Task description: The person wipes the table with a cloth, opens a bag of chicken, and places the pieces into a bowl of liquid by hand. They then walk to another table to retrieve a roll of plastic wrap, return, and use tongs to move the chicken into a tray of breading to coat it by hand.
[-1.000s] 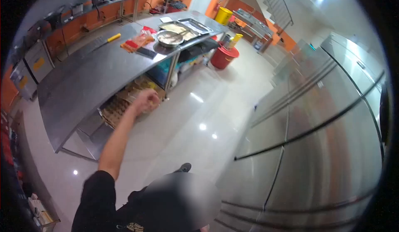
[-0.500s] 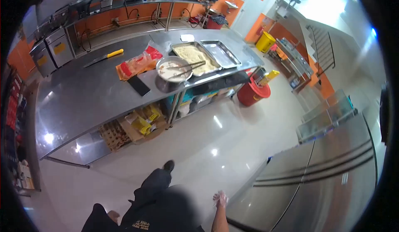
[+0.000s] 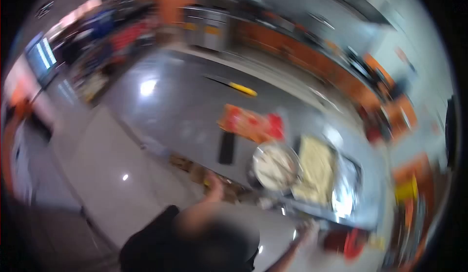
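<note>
The bowl (image 3: 253,166) stands between the left hand (image 3: 214,188) and the pale powder (image 3: 316,167).
</note>
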A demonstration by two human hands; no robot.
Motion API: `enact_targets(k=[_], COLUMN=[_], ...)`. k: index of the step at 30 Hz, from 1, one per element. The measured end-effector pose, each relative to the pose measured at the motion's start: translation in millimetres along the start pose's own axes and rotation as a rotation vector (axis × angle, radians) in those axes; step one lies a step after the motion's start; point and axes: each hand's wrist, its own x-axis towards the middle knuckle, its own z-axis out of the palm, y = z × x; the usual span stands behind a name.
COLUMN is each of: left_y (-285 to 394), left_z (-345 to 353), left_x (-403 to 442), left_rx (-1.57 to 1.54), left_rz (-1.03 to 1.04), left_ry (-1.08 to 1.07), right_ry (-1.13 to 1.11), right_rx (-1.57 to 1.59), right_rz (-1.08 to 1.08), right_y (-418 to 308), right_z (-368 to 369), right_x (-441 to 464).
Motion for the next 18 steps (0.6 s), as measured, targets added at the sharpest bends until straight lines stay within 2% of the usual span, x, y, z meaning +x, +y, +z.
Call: enact_targets(k=[1, 2, 3, 4, 5, 7, 8, 10, 11, 14, 15, 17, 18], left_y=[-30.1, -51.2, -32.0, -15.8, -6.9, 10.1, -5.5, -32.8, -36.0, -60.7, -66.9, -51.3, -34.6], left_z=[15.4, 28.8, 37.5, 64.6, 84.2, 99.7, 94.9, 96.7, 95.4, 67.1, 69.2, 66.1, 77.5], left_x=[8.6, 15.9, -29.1, -67.6, -99.2, -138.1, -141.4, -122.6, -115.4, -63.7, -61.8, -60.0, -82.2], left_rx=[0.124, -0.075, -0.049, -0.359, -0.439, -0.138, -0.194, 0.012, -0.013, 0.433, 0.429, 0.800, 0.802], left_rz=[0.111, 0.058, -0.251, -0.346, -0.307, -0.331, -0.297, -0.068, -0.039, 0.281, 0.276, 0.295, 0.285], left_ry=[0.145, 0.064, 0.024, -0.014, 0.037, 0.212, 0.284, 0.368, 0.387, 0.326, 0.341, 0.509, 0.518], right_ry=[-0.034, -0.046, -0.088, -0.160, -0.242, -0.431, -0.524, -0.657, -0.707, -0.782, -0.800, -0.828, -0.845], right_rx=[-0.224, -0.450, -0.649, -0.810, -0.945, -1.160, -1.240, -1.367, -1.406, -1.547, -1.584, -1.633, -1.639], right_rz=[-0.059, -0.116, -0.139, -0.160, -0.184, -0.217, -0.232, -0.282, -0.308, -0.397, -0.415, -0.437, -0.446], right_y=[-15.4, -28.5, -42.9, -51.1, -56.7, -54.6, -49.0, -34.8, -25.5, -15.7, -13.8, -10.0, -7.6], right_z=[-0.6, 12.4, 13.7, 17.8, 26.1, 48.3, 62.6, 80.9, 84.7, 95.8, 94.0, 83.8, 81.1], right_x=[44.3, 77.2, 111.6, 147.4, 179.7, 235.8, 260.4, 294.9, 305.1, 327.5, 332.7, 345.4, 350.3])
